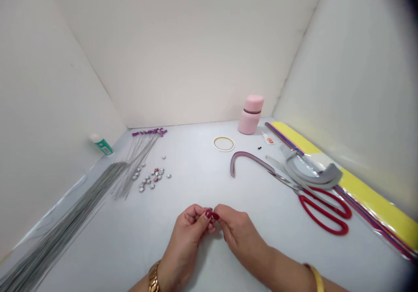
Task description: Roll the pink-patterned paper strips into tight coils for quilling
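Observation:
My left hand and my right hand meet at the front middle of the table, thumbs and fingertips pinched together. Whatever sits between the fingertips is tiny and mostly covered, so I cannot make out its kind. Ahead and to the left lies a scatter of small silver folded stars, a couple of them reddish. Beside these, thin wire stems carry purple tips. To the right, a curled purple-grey paper strip lies by the scissors with red handles.
A thick bundle of grey wires runs along the left side. A green-and-white glue stick leans at the left wall. Farther back are a tape ring and a pink bottle. Grey strips and yellow paper packs line the right.

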Available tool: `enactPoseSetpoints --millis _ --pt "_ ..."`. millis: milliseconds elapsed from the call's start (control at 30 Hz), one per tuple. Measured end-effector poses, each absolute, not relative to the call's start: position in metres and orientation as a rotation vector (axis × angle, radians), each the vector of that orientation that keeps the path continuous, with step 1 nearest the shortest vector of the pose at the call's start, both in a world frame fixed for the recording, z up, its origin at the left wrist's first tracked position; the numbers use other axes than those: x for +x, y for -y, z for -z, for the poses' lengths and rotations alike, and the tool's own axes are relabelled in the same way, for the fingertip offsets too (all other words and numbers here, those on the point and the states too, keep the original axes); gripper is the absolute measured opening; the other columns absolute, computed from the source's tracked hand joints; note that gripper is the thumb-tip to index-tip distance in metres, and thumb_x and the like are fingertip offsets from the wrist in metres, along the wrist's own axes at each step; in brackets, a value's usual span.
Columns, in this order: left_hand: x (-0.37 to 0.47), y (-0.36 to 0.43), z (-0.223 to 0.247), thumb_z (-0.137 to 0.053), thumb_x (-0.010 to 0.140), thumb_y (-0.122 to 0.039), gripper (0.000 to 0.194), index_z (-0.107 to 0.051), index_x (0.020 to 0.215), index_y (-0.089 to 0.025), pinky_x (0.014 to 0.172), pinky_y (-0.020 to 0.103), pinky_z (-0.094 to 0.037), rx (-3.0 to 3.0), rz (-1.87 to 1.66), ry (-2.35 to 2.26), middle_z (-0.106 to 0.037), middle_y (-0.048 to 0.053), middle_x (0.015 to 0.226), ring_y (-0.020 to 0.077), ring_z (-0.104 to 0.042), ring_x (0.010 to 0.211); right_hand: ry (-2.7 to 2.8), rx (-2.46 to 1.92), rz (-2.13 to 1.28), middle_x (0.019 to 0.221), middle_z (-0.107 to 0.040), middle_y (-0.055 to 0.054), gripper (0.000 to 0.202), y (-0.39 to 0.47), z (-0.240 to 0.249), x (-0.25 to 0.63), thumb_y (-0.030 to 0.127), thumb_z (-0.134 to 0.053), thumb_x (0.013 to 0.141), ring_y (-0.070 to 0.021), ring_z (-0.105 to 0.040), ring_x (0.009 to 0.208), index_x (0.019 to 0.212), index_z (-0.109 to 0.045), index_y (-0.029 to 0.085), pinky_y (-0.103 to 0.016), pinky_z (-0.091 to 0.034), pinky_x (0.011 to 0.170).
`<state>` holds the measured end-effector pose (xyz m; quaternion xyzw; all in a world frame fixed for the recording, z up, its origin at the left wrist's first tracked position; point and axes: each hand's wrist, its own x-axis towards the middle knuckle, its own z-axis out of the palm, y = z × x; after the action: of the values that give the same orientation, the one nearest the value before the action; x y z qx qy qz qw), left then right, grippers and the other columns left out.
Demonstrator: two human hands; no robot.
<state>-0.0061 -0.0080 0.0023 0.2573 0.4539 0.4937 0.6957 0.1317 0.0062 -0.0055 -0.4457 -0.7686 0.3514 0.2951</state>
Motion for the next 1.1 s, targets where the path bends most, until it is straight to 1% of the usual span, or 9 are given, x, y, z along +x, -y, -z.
enactPoseSetpoints --millis 167,300,433,533,600,700,867,1000,1100 --pt "-0.0047 0.0088 -0.0021 -0.061 0.076 -0.023 0.014 -0.057 0.068 -0.013 0.063 0.020 -0.040 0.625 -1.160 -1.005 -0.057 0.000 0.062 0.0083 -0.050 0.060 1.992 -1.206 -0.953 0.061 -0.048 0.002 0.025 -0.0072 0.0050 0.1278 0.024 -0.032 0.090 -0.0127 -0.046 0.055 0.069 -0.045 0.022 -0.024 -0.037 0.054" --pt "-0.0046 0.0095 -0.0075 -0.056 0.080 -0.021 0.015 -0.059 0.069 -0.011 0.064 0.021 -0.042 0.598 -1.162 -0.881 -0.057 0.001 0.064 0.0084 -0.052 0.060 1.839 -1.172 -1.167 0.052 -0.042 0.005 0.028 -0.0073 0.0026 0.1272 0.033 -0.031 0.091 -0.0108 -0.042 0.047 0.069 -0.043 0.021 -0.022 -0.034 0.048" --pt "-0.0035 0.0099 -0.0105 -0.052 0.082 -0.020 0.021 -0.056 0.064 -0.011 0.062 0.026 -0.043 0.639 -1.153 -0.753 -0.056 0.001 0.058 0.0121 -0.055 0.059 1.702 -1.092 -1.333 0.053 -0.044 0.006 0.030 -0.0060 0.0000 0.1274 0.038 -0.031 0.091 -0.0096 -0.043 0.047 0.070 -0.043 0.020 -0.021 -0.036 0.049" --pt "-0.0041 0.0093 -0.0063 -0.054 0.081 -0.020 0.014 -0.058 0.069 -0.011 0.061 0.028 -0.043 0.631 -1.158 -0.786 -0.056 0.002 0.059 0.0144 -0.057 0.060 1.667 -1.073 -1.379 0.054 -0.045 0.006 0.030 -0.0064 -0.0008 0.1275 0.040 -0.034 0.090 -0.0090 -0.043 0.046 0.070 -0.044 0.020 -0.021 -0.036 0.049" --pt "-0.0051 0.0085 -0.0035 -0.057 0.079 -0.019 0.008 -0.060 0.079 -0.011 0.062 0.028 -0.043 0.616 -1.152 -0.847 -0.058 0.002 0.062 0.0141 -0.057 0.061 1.632 -1.067 -1.411 0.055 -0.045 0.006 0.029 -0.0075 -0.0006 0.1278 0.039 -0.035 0.089 -0.0084 -0.043 0.045 0.070 -0.044 0.019 -0.021 -0.037 0.049" --pt "-0.0061 0.0074 -0.0042 -0.057 0.079 -0.020 0.014 -0.061 0.090 -0.011 0.065 0.029 -0.044 0.667 -1.097 -0.854 -0.061 0.003 0.065 0.0139 -0.058 0.062 1.571 -1.078 -1.464 0.057 -0.046 0.005 0.028 -0.0089 0.0005 0.1284 0.039 -0.036 0.089 -0.0077 -0.043 0.045 0.072 -0.044 0.019 -0.020 -0.036 0.048" --pt "-0.0076 0.0062 -0.0094 -0.058 0.078 -0.022 0.013 -0.064 0.082 -0.012 0.068 0.027 -0.044 0.775 -1.093 -0.957 -0.065 0.004 0.068 0.0139 -0.059 0.066 1.598 -1.067 -1.431 0.060 -0.047 0.004 0.025 -0.0079 0.0032 0.1311 0.037 -0.034 0.090 -0.0082 -0.044 0.048 0.075 -0.043 0.019 -0.021 -0.037 0.048" --pt "-0.0090 0.0067 -0.0082 -0.061 0.075 -0.023 0.014 -0.065 0.084 -0.014 0.073 0.028 -0.044 0.759 -1.104 -1.016 -0.066 0.005 0.074 0.0156 -0.059 0.072 1.771 -1.061 -1.305 0.059 -0.044 0.005 0.015 -0.0071 0.0053 0.1331 0.031 -0.038 0.089 -0.0094 -0.043 0.051 0.082 -0.045 0.020 -0.021 -0.036 0.051" --pt "-0.0097 0.0071 -0.0069 -0.060 0.076 -0.026 0.017 -0.066 0.084 -0.012 0.073 0.030 -0.044 0.765 -1.103 -1.014 -0.065 0.006 0.073 0.0161 -0.058 0.072 1.806 -1.072 -1.239 0.059 -0.046 0.005 0.016 -0.0074 0.0071 0.1335 0.028 -0.035 0.090 -0.0098 -0.044 0.052 0.081 -0.046 0.020 -0.021 -0.036 0.052"
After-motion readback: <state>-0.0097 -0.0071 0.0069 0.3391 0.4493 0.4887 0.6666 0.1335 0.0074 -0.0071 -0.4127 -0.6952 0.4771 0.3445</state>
